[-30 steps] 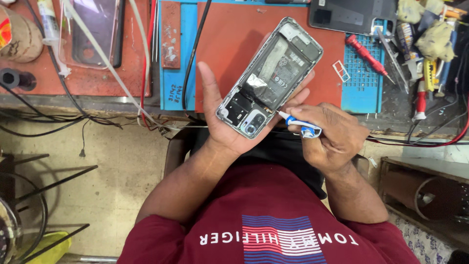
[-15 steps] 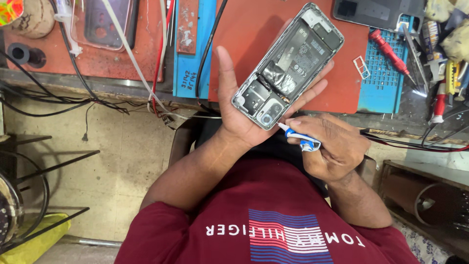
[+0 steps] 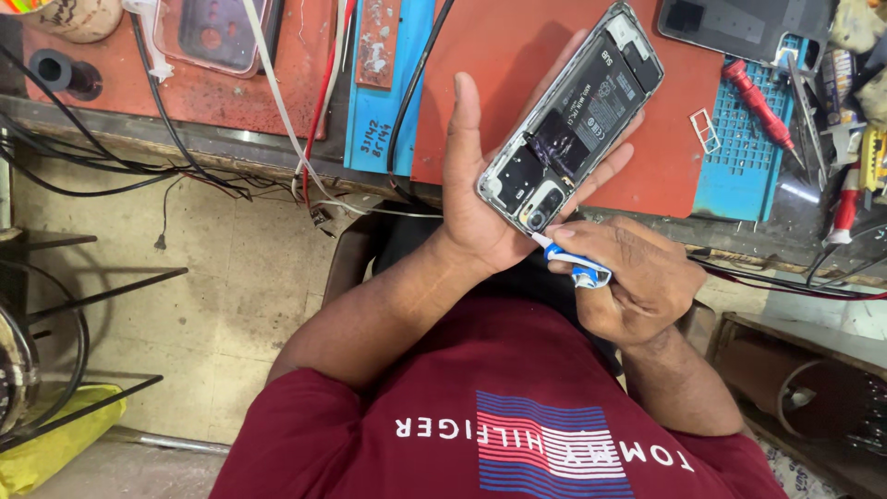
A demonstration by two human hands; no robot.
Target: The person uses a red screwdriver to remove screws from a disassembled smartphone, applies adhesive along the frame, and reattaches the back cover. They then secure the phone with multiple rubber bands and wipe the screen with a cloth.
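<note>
Phone (image 3: 575, 120), back cover off, lies slantwise across the left hand (image 3: 494, 199), its lower end at about 7 o'clock and its upper end at 1 o'clock over the orange mat (image 3: 517, 55). That hand cradles it from beneath: the thumb stands up along the phone's left edge, and fingertips (image 3: 614, 157) curl round the right edge — a holding grip, not a flat palm. Inside the open frame a dark battery fills the upper half, with boards and a round camera part at the lower end.

Right hand (image 3: 637, 282), at 5 o'clock from the phone, is closed round a small blue-and-white screwdriver (image 3: 573, 263); its pale tip touches the phone's lower corner, just beside the camera part. The two hands meet there (the right knuckles sit just under the left palm's heel).

Bench things lie around — at 3 o'clock from the phone a blue grid mat (image 3: 739, 176) carries a red-handled screwdriver (image 3: 758, 102) and a small white card tray (image 3: 707, 129). At 1 o'clock, a dark phone back panel (image 3: 739, 28) rests near the top edge. At 10 o'clock a clear phone case (image 3: 217, 32) sits on the worn red bench top (image 3: 111, 92), with black, red and white cables (image 3: 277, 111) trailing over the bench's front edge.
</note>
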